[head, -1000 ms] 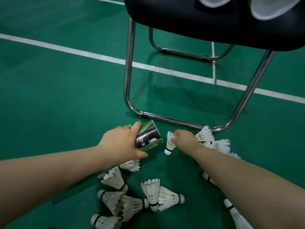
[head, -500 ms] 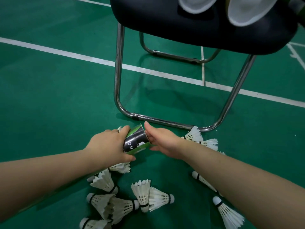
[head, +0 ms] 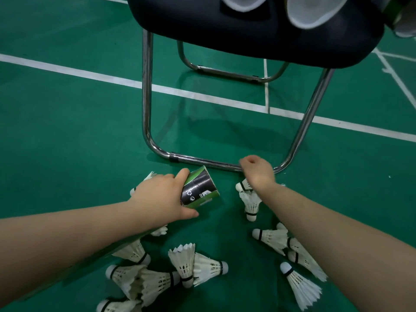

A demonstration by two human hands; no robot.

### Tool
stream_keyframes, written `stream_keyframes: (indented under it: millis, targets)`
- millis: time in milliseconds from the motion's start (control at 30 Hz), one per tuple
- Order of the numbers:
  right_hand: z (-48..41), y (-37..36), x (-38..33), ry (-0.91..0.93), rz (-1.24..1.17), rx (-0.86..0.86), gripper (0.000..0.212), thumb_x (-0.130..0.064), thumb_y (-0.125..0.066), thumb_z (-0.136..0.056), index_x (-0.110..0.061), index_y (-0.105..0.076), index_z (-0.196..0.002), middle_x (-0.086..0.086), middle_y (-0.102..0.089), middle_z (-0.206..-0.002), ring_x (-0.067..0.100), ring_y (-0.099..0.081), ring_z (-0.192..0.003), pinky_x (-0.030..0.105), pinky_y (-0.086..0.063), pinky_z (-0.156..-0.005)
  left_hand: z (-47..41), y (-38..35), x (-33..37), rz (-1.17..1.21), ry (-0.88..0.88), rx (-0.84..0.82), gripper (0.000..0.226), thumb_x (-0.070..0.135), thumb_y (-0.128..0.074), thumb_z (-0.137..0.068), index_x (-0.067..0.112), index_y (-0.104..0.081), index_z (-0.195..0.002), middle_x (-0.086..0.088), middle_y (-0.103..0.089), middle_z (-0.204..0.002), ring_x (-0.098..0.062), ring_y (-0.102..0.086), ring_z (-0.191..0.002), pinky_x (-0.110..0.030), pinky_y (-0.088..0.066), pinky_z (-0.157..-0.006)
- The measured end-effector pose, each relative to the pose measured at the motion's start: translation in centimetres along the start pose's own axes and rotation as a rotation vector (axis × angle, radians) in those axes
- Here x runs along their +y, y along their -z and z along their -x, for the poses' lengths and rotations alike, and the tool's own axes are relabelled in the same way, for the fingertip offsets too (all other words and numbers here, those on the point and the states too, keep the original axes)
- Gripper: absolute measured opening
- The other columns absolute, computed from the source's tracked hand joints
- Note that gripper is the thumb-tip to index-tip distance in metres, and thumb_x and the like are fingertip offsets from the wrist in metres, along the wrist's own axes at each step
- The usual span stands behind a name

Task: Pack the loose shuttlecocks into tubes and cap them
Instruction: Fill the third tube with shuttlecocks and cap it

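**Tube in the left hand, right hand at the chair bar**

The person's left hand (head: 162, 198) grips a black-and-green tube (head: 200, 190), thumb on the near side and fingers curled over the top. The tube slants up and to the right, its visible end pointing towards the chair (head: 247, 34). The rest of it is hidden under the hand and forearm. Whether it rests on the floor (head: 67, 136) or is held just above it cannot be told.

The right hand (head: 256, 171) is well apart from the tube, back to the camera and fingers curled under, at the low bar (head: 202, 162) of the chair frame. Whether it pinches anything cannot be told, since the fingertips are hidden.

Loose white shuttlecocks (head: 183, 262) lie on the green floor. A cluster sits below the left forearm, others lie beside and under the right forearm, and one is directly beneath the right wrist with its cork to the left. Some overlap each other.

White lines (head: 90, 74) cross the floor behind the chair. Two white round things (head: 310, 14) show on the dark seat at the top edge.
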State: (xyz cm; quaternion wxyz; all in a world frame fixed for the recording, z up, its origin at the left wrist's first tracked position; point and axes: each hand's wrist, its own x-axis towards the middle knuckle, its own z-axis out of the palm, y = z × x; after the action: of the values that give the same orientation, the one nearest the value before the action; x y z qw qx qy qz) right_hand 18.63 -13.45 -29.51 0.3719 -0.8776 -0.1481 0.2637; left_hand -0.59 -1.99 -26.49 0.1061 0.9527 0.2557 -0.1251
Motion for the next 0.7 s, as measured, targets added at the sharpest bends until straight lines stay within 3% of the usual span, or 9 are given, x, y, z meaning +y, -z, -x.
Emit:
stream_keyframes:
  millis: [33, 100, 133, 233, 300, 367, 500, 600, 700]
  targets:
    - [-0.8, 0.6, 1.2, -0.025, 0.139, 0.036, 0.012, -0.022, -0.045, -0.092, -0.019, -0.054, -0.1, 0.003, -0.059, -0.09, 0.02, -0.053, -0.074, 0.025, -0.039, -0.054, 0.0, -0.1, 0.1, -0.009, -0.005, -0.005, 0.077, 0.073, -0.059, -0.065, 0.025, -0.032, -0.119, 0.003, -0.056, -0.091, -0.02, -0.055, -0.084, -0.034, -0.052, -0.068]
    - [-2.6, 1.2, 3.9, -0.122, 0.32, 0.045, 0.041, -0.021, -0.049, -0.09, -0.009, -0.042, -0.129, 0.014, -0.056, -0.119, 0.029, -0.055, -0.1, 0.031, -0.048, -0.073, 0.0, -0.3, 0.4, -0.018, -0.021, -0.014, 0.076, 0.073, -0.058, -0.066, 0.025, -0.031, -0.119, 0.003, -0.056, -0.091, -0.02, -0.055, -0.086, -0.034, -0.052, -0.069]
    - [-3.2, 1.3, 5.0, -0.16, 0.365, 0.046, 0.044, -0.022, -0.05, -0.089, -0.006, -0.041, -0.129, 0.016, -0.054, -0.122, 0.033, -0.053, -0.108, 0.035, -0.048, -0.083, 0.0, -0.5, 0.5, -0.021, -0.027, -0.018, 0.076, 0.073, -0.058, -0.066, 0.026, -0.031, -0.118, 0.003, -0.056, -0.091, -0.021, -0.054, -0.088, -0.034, -0.052, -0.069]
    - [-4.2, 1.3, 6.9, -0.198, 0.536, -0.045, 0.033, -0.03, -0.049, -0.09, -0.006, -0.056, -0.112, 0.012, -0.061, -0.103, 0.03, -0.056, -0.098, 0.036, -0.048, -0.083, -0.2, -0.7, 0.6, -0.029, -0.035, -0.03, 0.075, 0.073, -0.058, -0.066, 0.026, -0.03, -0.119, 0.002, -0.056, -0.093, -0.021, -0.055, -0.089, -0.033, -0.05, -0.067]
    - [-4.3, 1.3, 7.1, -0.184, 0.558, -0.079, 0.032, -0.031, -0.047, -0.092, -0.007, -0.061, -0.107, 0.011, -0.062, -0.105, 0.03, -0.058, -0.099, 0.037, -0.047, -0.087, -0.3, -0.7, 0.6, -0.025, -0.031, -0.03, 0.076, 0.072, -0.058, -0.067, 0.026, -0.03, -0.12, 0.002, -0.056, -0.093, -0.02, -0.055, -0.088, -0.032, -0.05, -0.067]
    - [-4.0, 1.3, 6.7, -0.139, 0.497, -0.011, 0.027, -0.03, -0.047, -0.093, -0.01, -0.062, -0.105, 0.011, -0.062, -0.101, 0.031, -0.058, -0.098, 0.038, -0.046, -0.089, -0.4, -0.7, 0.5, -0.022, -0.027, -0.028, 0.075, 0.072, -0.058, -0.067, 0.026, -0.031, -0.12, 0.003, -0.056, -0.092, -0.019, -0.055, -0.086, -0.033, -0.051, -0.067]
    - [-2.5, 1.6, 3.8, -0.045, -0.066, 0.107, 0.018, -0.021, -0.048, -0.094, -0.009, -0.057, -0.085, 0.007, -0.054, -0.077, 0.017, -0.046, -0.065, 0.028, -0.037, -0.059, -0.6, -0.7, -0.1, -0.023, -0.004, -0.029, 0.075, 0.072, -0.059, -0.066, 0.025, -0.032, -0.118, 0.003, -0.055, -0.087, -0.018, -0.054, -0.08, -0.033, -0.052, -0.066]
    - [0.1, 2.0, 1.0, 0.036, -0.315, -0.059, 0.018, -0.015, -0.052, -0.092, -0.011, -0.061, -0.077, 0.001, -0.06, -0.077, 0.014, -0.052, -0.07, 0.023, -0.04, -0.066, -0.6, -0.6, -0.4, -0.014, 0.029, -0.026, 0.073, 0.072, -0.061, -0.065, 0.025, -0.034, -0.116, 0.004, -0.054, -0.084, -0.017, -0.052, -0.078, -0.033, -0.051, -0.064]
    - [2.7, 1.5, -0.5, 0.137, -0.257, -0.361, 0.014, -0.014, -0.054, -0.092, -0.013, -0.064, -0.081, 0.0, -0.064, -0.079, 0.012, -0.058, -0.075, 0.023, -0.046, -0.078, -0.7, -0.6, -0.5, -0.009, 0.038, -0.02, 0.072, 0.072, -0.061, -0.065, 0.026, -0.035, -0.114, 0.005, -0.055, -0.085, -0.017, -0.053, -0.078, -0.033, -0.051, -0.064]
